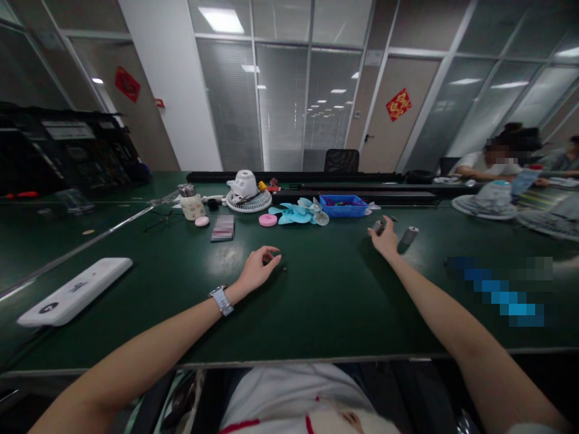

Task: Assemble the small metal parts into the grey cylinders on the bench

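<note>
My right hand reaches out over the green table, its thumb and fingers around a small grey metal cylinder. A similar grey cylinder stands just to the right of that hand, apart from it. My left hand, with a watch at the wrist, hovers low over the table. Its fingers are curved and apart, with nothing seen between them. A tiny dark piece lies just beyond its fingertips; its kind is too small to make out.
Light-blue fan blades, a pink disc and a blue tray sit at the back. A white fan part and a patterned cup stand left. A white power strip-like device lies left. A person sits far right.
</note>
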Available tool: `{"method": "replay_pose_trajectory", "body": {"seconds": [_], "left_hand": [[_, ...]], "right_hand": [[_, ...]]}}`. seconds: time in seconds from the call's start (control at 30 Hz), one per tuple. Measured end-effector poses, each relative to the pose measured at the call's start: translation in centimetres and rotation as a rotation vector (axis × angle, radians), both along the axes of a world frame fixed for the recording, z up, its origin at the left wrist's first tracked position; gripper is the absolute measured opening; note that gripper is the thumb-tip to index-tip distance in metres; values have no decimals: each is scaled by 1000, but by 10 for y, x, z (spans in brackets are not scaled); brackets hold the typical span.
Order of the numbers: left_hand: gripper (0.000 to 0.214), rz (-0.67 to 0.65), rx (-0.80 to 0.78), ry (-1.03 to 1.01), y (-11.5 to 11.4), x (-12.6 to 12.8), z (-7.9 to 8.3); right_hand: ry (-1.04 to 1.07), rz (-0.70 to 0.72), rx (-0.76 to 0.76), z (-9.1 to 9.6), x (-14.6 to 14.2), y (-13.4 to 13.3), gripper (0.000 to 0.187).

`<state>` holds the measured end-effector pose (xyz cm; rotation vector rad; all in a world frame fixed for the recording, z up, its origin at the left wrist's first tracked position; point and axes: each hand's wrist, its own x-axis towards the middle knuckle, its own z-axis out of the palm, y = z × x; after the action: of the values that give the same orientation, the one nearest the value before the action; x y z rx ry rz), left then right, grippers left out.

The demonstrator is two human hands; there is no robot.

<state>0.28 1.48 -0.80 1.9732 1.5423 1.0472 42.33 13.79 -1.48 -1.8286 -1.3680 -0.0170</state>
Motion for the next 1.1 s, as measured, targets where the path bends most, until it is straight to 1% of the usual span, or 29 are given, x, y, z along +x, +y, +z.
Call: {"method": "replay_pose_trajectory", "body": {"seconds": [0.1,0.17,0.2,0.27,0.3,0.33,0.37,0.4,0.43,0.53,0.57,0.6,0.63,0.7,0.8,0.9,0.97,1.03,1.1], "left_hand": [[36,7,-18,-27,1,0,-2],[33,3,-24,-37,1,1,-2],[32,10,-23,-46,1,1,-2],[30,45,-11,-79,0,1,-1],[30,68,-2,-101,0,1,-2],[30,94,5,-125,1,1,-2],[30,119,10,-148,1,1,-2],[30,139,14,-169,2,1,-3],[31,155,14,-186,3,1,-3],[33,181,10,-218,5,1,-5],[33,182,12,-224,5,1,-5],[32,183,16,-228,6,1,-6],[32,181,20,-230,6,1,-6],[31,177,32,-228,7,2,-7],[30,174,38,-220,7,2,-9],[32,165,28,-218,8,1,-10],[32,154,20,-221,7,0,-10],[33,144,13,-224,7,0,-9],[33,140,5,-223,6,0,-8]], "right_hand": [[-23,-12,-92,-5,9,5,74],[-52,-7,-126,-5,6,5,75],[-78,-19,-113,-3,2,4,77],[-167,-59,-4,3,-14,-5,81],[-224,-59,77,7,-26,-12,82],[-281,-25,156,12,-41,-21,79],[-328,54,213,16,-58,-32,75],[-362,179,241,20,-78,-44,69],[-376,338,228,22,-99,-58,63],[-391,891,92,21,-158,-98,55],[-392,1041,49,18,-173,-109,51],[-385,1164,15,14,-186,-117,47],[-369,1252,-7,10,-196,-123,42],[-304,1333,-16,4,-207,-129,34],[-225,1303,12,2,-207,-125,24],[-252,1195,44,10,-187,-110,22],[-275,1024,107,20,-161,-92,22],[-287,756,186,29,-125,-71,23],[-303,461,223,36,-85,-50,26]]}}
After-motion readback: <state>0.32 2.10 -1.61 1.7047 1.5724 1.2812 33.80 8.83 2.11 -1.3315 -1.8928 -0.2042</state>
